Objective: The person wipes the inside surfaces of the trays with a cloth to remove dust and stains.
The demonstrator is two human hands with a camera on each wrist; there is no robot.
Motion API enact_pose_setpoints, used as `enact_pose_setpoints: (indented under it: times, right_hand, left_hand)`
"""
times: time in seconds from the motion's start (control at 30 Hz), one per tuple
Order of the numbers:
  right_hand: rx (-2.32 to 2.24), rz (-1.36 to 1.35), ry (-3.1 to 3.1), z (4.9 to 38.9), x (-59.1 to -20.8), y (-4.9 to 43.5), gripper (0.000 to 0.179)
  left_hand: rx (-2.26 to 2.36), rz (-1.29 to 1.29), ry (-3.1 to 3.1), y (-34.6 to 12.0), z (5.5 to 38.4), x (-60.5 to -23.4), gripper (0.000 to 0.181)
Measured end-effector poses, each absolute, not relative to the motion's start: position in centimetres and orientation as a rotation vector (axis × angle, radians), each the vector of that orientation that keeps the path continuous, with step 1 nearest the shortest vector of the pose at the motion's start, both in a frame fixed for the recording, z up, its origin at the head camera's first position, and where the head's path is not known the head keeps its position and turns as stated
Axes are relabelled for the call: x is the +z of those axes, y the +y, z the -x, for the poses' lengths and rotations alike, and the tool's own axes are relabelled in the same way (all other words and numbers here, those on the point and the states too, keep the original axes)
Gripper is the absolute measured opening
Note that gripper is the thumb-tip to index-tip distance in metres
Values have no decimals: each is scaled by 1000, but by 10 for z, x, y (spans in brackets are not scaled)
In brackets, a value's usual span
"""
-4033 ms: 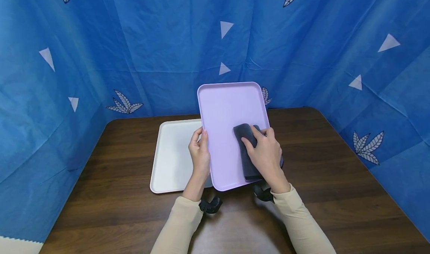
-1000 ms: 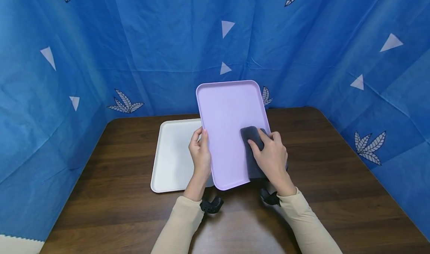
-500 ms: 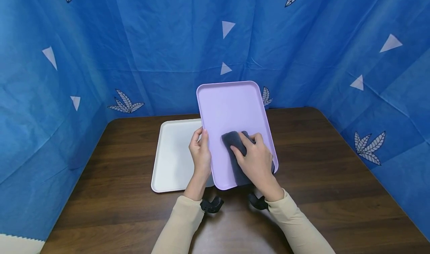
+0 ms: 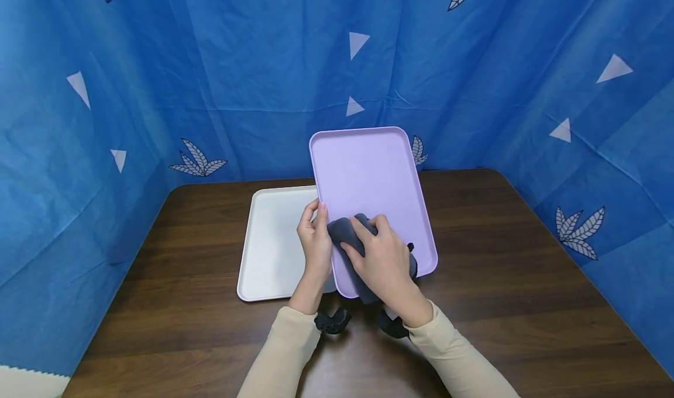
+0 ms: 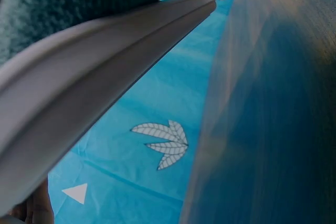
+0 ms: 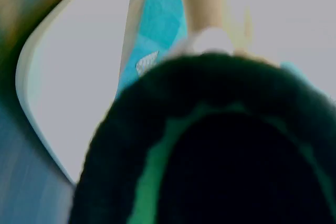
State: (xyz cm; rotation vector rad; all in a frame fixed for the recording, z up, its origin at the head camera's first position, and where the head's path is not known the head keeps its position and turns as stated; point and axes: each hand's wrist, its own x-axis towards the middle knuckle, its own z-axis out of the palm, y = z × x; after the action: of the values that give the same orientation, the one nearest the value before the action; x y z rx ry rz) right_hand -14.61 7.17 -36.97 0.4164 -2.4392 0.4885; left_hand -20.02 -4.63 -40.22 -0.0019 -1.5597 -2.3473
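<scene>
My left hand (image 4: 314,240) grips the left edge of a lilac rectangular tray (image 4: 368,170), thumb on the near face and fingers behind. The tray is held tilted up above the table. My right hand (image 4: 383,257) holds a folded dark grey cloth (image 4: 343,234) and presses it against the tray's lower left part, close to the left thumb. In the left wrist view the tray's rim (image 5: 105,66) crosses the picture with the cloth (image 5: 68,14) over it. The cloth (image 6: 210,87) fills much of the right wrist view and hides the right fingers there.
A white tray (image 4: 276,240) lies on the brown wooden table (image 4: 195,257), behind and left of the lilac one, which partly covers it. Blue curtains (image 4: 253,82) with leaf and triangle prints stand around the table's back and sides. Black wrist cameras (image 4: 333,321) sit at both wrists.
The right hand with the cloth has swept left across the tray's lower part, from its right edge to its left edge. The left hand and lilac tray have stayed almost still.
</scene>
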Motion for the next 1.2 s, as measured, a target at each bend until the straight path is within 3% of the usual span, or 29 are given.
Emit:
enact_pose_setpoints:
  times: [0.5, 1.2]
  right_hand:
    - [470, -438, -2443, 144, -375, 81, 47]
    - [525, -155, -2537, 159, -381, 143, 50]
  left_hand:
    - [-2371, 19, -1538, -47, 200, -403, 31]
    - [-2332, -1, -1580, -48, 201, -402, 31]
